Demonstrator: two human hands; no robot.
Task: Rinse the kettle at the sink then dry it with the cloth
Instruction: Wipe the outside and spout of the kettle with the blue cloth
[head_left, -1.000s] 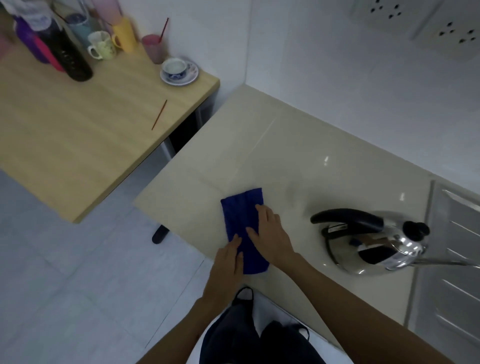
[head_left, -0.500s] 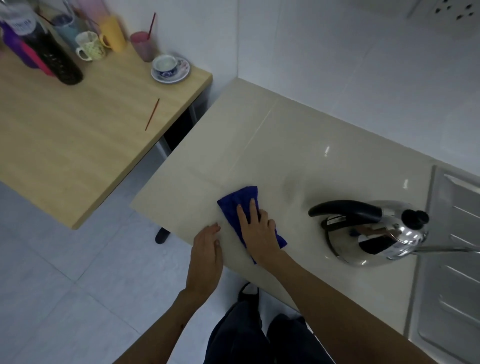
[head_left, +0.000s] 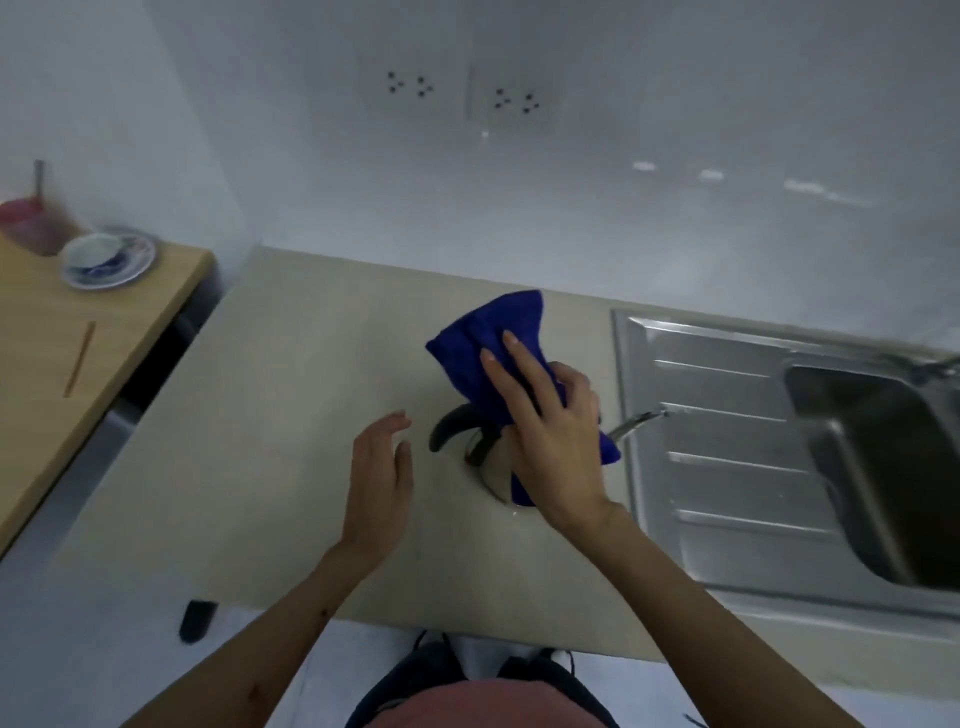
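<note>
The kettle (head_left: 485, 457) sits on the counter (head_left: 291, 395) just left of the sink (head_left: 857, 457), mostly hidden under a blue cloth (head_left: 483, 353). The right hand (head_left: 550, 436) presses the cloth onto it, thumb curled round the fabric. The left hand (head_left: 379, 478) hovers beside the black handle — fingers relaxed, holding nothing. A cup and saucer (head_left: 106, 258) rest on the wooden table (head_left: 47, 332).

Dim bluish light, glare spots on wall tiles (head_left: 675, 171), motion blur, wide-angle bending at edges
</note>
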